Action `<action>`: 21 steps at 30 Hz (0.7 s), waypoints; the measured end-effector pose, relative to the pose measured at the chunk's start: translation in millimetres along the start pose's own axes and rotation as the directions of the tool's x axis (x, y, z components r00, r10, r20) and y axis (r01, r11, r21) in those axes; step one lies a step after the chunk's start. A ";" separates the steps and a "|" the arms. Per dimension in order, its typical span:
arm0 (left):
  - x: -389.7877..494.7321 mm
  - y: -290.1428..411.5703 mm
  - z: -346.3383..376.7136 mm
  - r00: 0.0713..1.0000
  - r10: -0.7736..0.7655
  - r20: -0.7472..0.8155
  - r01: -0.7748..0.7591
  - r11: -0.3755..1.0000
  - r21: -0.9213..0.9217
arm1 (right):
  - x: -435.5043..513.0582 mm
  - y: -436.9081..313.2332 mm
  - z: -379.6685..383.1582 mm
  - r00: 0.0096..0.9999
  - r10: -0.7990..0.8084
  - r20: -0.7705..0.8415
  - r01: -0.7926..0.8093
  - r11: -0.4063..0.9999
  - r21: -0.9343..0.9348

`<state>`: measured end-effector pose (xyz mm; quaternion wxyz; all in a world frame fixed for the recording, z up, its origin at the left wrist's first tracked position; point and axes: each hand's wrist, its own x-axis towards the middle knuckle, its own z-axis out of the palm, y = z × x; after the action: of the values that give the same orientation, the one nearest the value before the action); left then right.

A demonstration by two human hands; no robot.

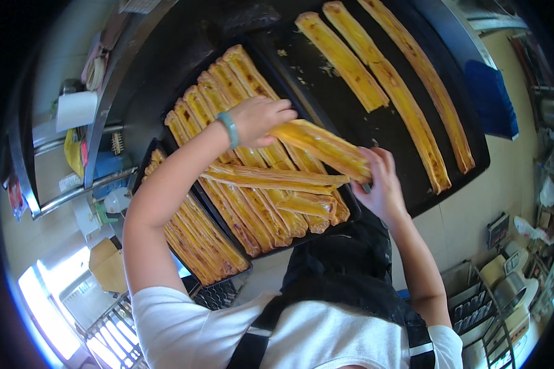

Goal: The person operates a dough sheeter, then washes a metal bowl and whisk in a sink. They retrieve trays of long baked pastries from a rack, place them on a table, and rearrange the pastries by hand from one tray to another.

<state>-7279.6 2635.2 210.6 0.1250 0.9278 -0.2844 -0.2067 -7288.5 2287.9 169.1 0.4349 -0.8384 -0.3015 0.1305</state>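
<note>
My left hand (264,121) and my right hand (379,184) grip opposite ends of a short golden pastry strip (325,146). It hangs tilted above the middle baking tray (292,244). Side by side in that tray lie several long baked pastry strips (240,221) with browned spots. Across them, below the held piece, rest a long strip (277,177) on its side and a shorter piece (311,205). A jade-coloured bangle (228,129) circles my left wrist.
A dark baking tray (351,131) on the right holds a short strip (344,64) and longer strips (406,101), with crumbs. Another filled tray (207,246) stands at the left. A blue cloth (491,99) hangs beyond the right edge. A metal rack (482,313) stands lower right.
</note>
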 end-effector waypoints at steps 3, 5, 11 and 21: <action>-70.1 -23.0 20.9 0.988 -0.152 0.028 0.152 0.988 0.001 | 33.2 -12.0 54.8 0.985 -0.047 0.163 0.034 0.996 0.079; -94.1 -34.9 36.6 0.970 -0.239 0.042 0.240 0.971 -0.022 | 49.5 -16.8 76.8 0.974 -0.116 0.197 0.113 0.993 0.027; -113.8 -42.3 53.9 0.962 -0.270 -0.033 0.272 0.959 0.084 | 61.1 -23.3 76.7 0.953 -0.208 0.221 0.261 0.933 -0.248; 81.6 -95.2 3.5 0.916 0.126 -0.380 0.050 0.906 0.420 | 94.9 46.2 11.1 0.962 -0.034 -0.271 -0.088 0.900 -0.427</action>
<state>-7174.4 2664.3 148.7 -0.0187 0.9492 -0.3092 0.0555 -7201.3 2333.5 129.4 0.2722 -0.9282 -0.2485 -0.0503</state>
